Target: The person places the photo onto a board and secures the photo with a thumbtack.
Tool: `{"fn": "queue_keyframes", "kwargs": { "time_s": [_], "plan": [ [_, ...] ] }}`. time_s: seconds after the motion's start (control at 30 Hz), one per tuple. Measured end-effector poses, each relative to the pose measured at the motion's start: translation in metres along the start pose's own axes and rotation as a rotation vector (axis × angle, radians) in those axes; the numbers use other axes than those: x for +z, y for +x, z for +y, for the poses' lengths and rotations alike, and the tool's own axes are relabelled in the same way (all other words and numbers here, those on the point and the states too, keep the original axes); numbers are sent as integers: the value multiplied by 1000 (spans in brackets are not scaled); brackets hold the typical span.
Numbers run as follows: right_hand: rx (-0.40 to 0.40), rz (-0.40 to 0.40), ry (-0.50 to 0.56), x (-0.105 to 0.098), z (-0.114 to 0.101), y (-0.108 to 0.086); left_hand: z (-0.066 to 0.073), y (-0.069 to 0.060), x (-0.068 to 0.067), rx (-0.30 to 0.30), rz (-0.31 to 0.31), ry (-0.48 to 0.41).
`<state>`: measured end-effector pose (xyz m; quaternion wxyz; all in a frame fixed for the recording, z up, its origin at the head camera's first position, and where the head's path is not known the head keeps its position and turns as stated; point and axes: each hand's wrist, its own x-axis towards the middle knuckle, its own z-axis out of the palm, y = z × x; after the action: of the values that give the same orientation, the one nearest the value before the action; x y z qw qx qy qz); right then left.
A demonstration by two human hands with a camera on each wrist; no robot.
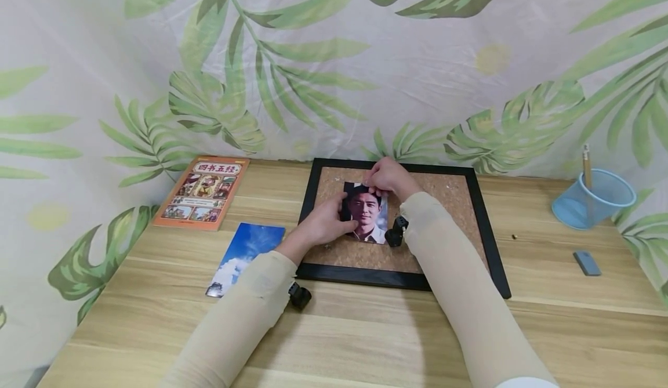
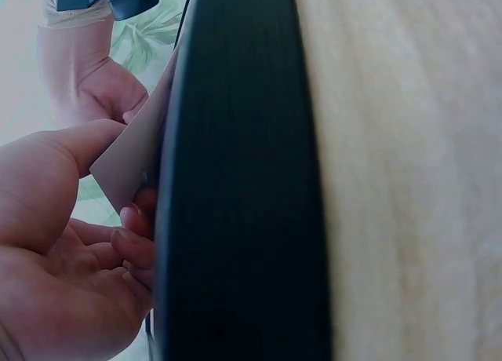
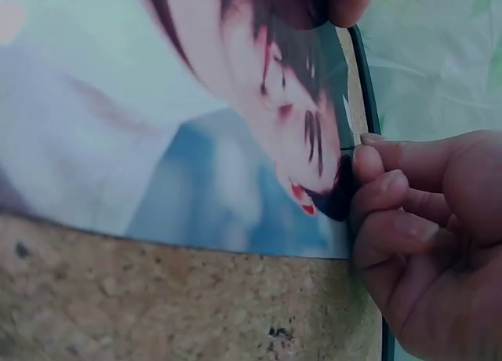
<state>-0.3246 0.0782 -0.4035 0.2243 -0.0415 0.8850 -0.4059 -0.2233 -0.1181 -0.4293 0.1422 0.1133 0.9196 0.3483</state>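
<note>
A portrait photo [image 1: 371, 218] lies against a black-framed cork board [image 1: 449, 208]. My left hand [image 1: 325, 224] grips its left edge, thumb in front; in the left wrist view, the left hand [image 2: 70, 251] has fingers curled at the back of the bent photo [image 2: 132, 153]. At the top edge, my right hand [image 1: 390, 178] pinches with its fingertips. The right wrist view shows a thin needle-like tip beside the right hand [image 3: 439, 227], at the top of the photo [image 3: 227, 180]; the rest of it is hidden by the fingers.
Left of the board lie an orange book [image 1: 202, 194] and a blue sky photo [image 1: 247, 251]. On the right are a blue mesh cup [image 1: 584, 202] holding a pencil [image 1: 587, 170], a grey-blue block [image 1: 587, 263] and a tiny gold item [image 1: 514, 236]. A leaf-patterned cloth hangs behind.
</note>
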Motion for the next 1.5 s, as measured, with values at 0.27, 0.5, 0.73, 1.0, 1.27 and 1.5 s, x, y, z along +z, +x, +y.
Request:
{"fn": "queue_keyframes", "kwargs": {
  "time_s": [0.27, 0.5, 0.73, 1.0, 1.27, 1.5],
  "plan": [
    [86, -10, 93, -4, 1, -5, 17, -9, -6, -47, -7, -11],
    [69, 9, 85, -3, 9, -2, 4, -1, -1, -32, -5, 0],
    [36, 4, 74, 0, 12, -4, 0, 0, 1, -27, 3, 7],
    [59, 19, 73, 2, 10, -2, 14, -11, -4, -39, 4, -14],
    [105, 46, 15, 5, 8, 1, 15, -13, -2, -37, -7, -33],
    [91, 60, -32, 2, 7, -1, 18, -11, -3, -18, -7, 92]
  ]
}}
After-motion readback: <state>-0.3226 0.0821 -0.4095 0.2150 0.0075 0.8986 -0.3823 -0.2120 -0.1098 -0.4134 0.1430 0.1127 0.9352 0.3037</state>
